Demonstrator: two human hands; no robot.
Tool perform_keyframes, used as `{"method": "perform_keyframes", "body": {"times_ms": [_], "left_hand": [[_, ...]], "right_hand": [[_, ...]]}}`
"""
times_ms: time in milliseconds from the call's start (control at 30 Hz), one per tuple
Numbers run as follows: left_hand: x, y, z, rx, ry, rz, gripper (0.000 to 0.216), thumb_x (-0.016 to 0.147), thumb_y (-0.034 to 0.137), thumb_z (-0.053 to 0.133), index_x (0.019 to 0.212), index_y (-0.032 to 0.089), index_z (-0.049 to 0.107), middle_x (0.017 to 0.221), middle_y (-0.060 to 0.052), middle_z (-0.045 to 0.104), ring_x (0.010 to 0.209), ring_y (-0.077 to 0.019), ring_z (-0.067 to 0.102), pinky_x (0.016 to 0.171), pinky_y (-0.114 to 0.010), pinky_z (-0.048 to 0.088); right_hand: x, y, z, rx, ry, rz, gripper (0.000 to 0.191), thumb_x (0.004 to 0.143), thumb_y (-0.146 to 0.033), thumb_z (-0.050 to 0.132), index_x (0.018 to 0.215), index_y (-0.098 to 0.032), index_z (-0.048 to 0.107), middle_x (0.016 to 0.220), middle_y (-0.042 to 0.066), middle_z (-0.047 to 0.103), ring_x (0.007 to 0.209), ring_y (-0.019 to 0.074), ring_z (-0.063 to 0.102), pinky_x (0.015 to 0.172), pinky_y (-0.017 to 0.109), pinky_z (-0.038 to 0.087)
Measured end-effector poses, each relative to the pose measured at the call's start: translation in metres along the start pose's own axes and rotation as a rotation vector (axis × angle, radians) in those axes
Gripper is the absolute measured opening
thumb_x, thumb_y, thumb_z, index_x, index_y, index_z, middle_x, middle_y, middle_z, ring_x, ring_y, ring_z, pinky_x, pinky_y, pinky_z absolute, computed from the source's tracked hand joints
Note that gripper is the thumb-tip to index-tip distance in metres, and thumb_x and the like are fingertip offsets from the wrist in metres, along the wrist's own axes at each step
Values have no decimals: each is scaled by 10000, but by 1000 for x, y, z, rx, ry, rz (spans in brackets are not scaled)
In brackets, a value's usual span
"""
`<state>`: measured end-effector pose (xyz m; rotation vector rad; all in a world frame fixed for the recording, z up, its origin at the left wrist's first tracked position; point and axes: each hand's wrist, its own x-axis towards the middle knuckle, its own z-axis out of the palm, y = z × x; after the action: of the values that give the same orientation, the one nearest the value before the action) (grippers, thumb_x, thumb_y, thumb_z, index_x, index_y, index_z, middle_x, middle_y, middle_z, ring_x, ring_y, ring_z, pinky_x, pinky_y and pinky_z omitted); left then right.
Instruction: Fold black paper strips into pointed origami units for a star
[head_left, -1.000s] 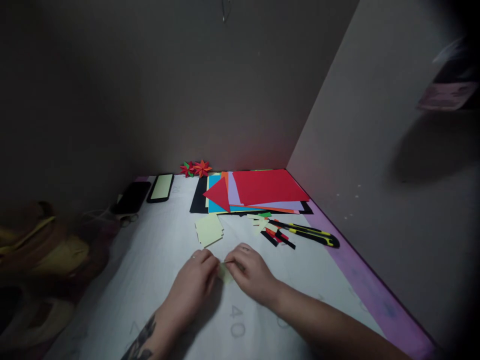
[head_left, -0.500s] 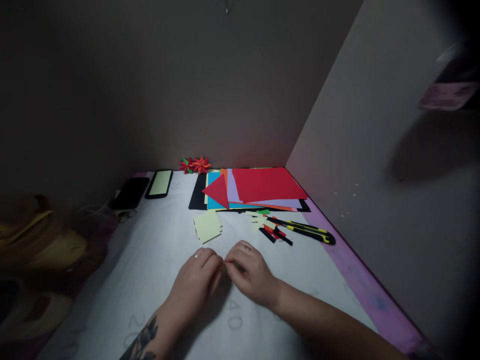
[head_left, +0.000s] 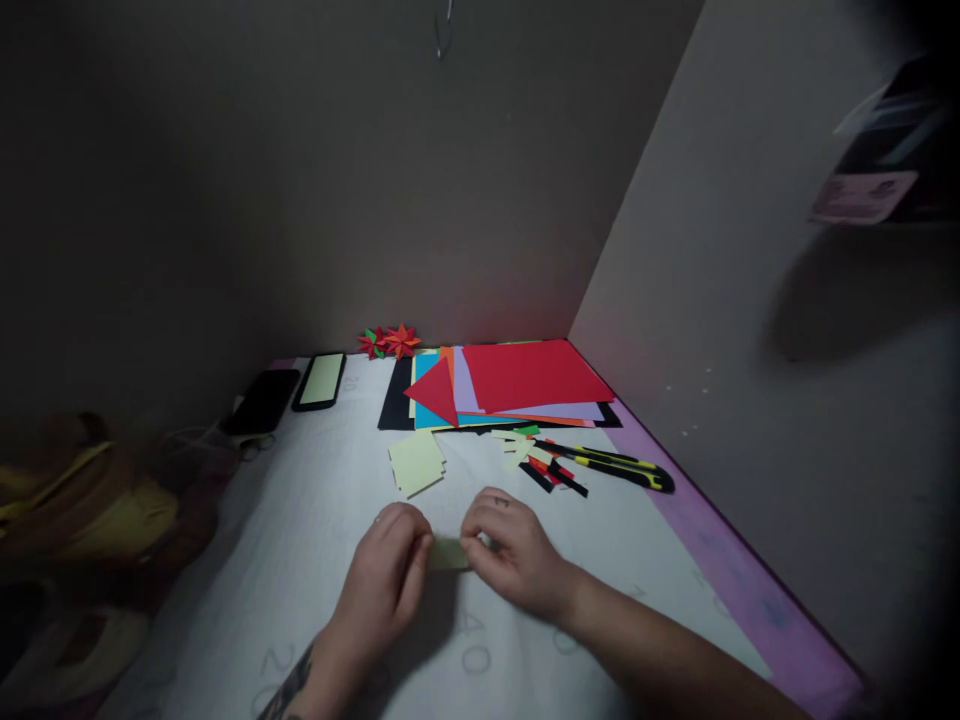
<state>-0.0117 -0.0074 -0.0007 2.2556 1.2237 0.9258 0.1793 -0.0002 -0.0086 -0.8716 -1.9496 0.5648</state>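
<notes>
A small pale yellow piece of paper [head_left: 448, 553] spans the gap between my hands, low over the white table cover. My left hand [head_left: 391, 560] pinches its left end. At the right end, the thumb and fingers of my right hand [head_left: 514, 550] are closed on the same piece. Both ends of the paper are hidden by my fingers, and I cannot tell whether it is folded. Just beyond my hands lies a stack of pale yellow paper squares [head_left: 417, 463]. Paper strips [head_left: 544, 465] in several colours lie past my right hand.
A yellow and black utility knife [head_left: 626, 467] lies by the strips. Coloured sheets [head_left: 536, 375] with a red paper triangle [head_left: 437, 393] on top lie near the wall. Two paper stars [head_left: 401, 341] stand behind. Two phones [head_left: 320, 381] and scissors [head_left: 259, 446] are at the left.
My hands have moved apart a little, and the pale yellow paper now shows between them. The view has tilted slightly upward.
</notes>
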Motion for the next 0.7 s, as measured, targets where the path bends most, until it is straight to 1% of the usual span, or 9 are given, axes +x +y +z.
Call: {"method": "perform_keyframes", "body": {"times_ms": [167, 200, 233, 267, 300, 367, 467, 600, 700], "left_hand": [[2, -18, -18, 156, 219, -40, 128, 881, 169, 410, 811, 213, 508, 792, -58, 586, 774, -183, 549, 706, -299, 444], [3, -21, -22, 173, 163, -4, 133, 876, 170, 426, 816, 210, 537, 808, -63, 605, 801, -189, 557, 739, -310, 443], [4, -23, -26, 171, 17, 46, 135, 871, 184, 445, 833, 212, 571, 836, -68, 625, 824, -195, 563, 751, -313, 444], [5, -24, -29, 174, -126, 74, 140, 871, 212, 463, 847, 219, 601, 864, -67, 641, 836, -198, 568, 752, -314, 445], [5, -25, -32, 175, -194, 95, 158, 876, 238, 463, 841, 222, 617, 865, -61, 650, 823, -196, 572, 749, -313, 445], [6, -27, -35, 174, -218, 78, 225, 900, 268, 419, 819, 215, 621, 847, -55, 651, 808, -187, 578, 744, -303, 444], [7, -31, -33, 267, -125, -102, 310, 923, 323, 360, 768, 198, 598, 809, -57, 634, 783, -187, 577, 709, -299, 433], [10, -35, -27, 405, -210, -342, 297, 904, 364, 382, 810, 201, 611, 870, -61, 638, 802, -208, 579, 673, -305, 416], [12, -31, -20, 376, -289, -326, 252, 893, 339, 405, 857, 207, 617, 922, -61, 635, 843, -210, 578, 690, -299, 417]], "right_hand": [[4, 38, -41, -96, 184, 232, 160, 803, -145, 491, 662, -204, 542, 681, 5, 581, 693, 160, 547, 674, 289, 434], [3, 49, -54, -160, 197, 286, 150, 809, -153, 489, 687, -202, 560, 704, 6, 599, 710, 162, 553, 708, 298, 435], [2, 61, -69, -239, 164, 338, 138, 816, -161, 488, 730, -200, 588, 760, 16, 624, 753, 170, 564, 726, 300, 435], [0, 71, -85, -342, 100, 385, 144, 825, -168, 485, 758, -196, 610, 808, 28, 641, 810, 183, 569, 760, 312, 430], [-3, 82, -100, -464, 28, 430, 145, 820, -168, 491, 784, -191, 630, 844, 43, 651, 864, 201, 565, 802, 333, 420], [-13, 100, -128, -657, -31, 565, 177, 767, -157, 556, 915, -169, 653, 972, 87, 646, 973, 234, 546, 848, 349, 408], [-28, 119, -152, -681, -154, 716, 395, 683, -118, 633, 1076, -145, 615, 1097, 117, 610, 1010, 227, 554, 851, 314, 417], [-38, 131, -163, -679, -308, 746, 342, 639, -91, 646, 977, -139, 636, 1038, 109, 632, 978, 235, 569, 850, 307, 417], [-41, 128, -174, -639, -350, 722, 306, 652, -110, 633, 953, -165, 635, 1024, 87, 641, 957, 231, 579, 819, 292, 427]]}}
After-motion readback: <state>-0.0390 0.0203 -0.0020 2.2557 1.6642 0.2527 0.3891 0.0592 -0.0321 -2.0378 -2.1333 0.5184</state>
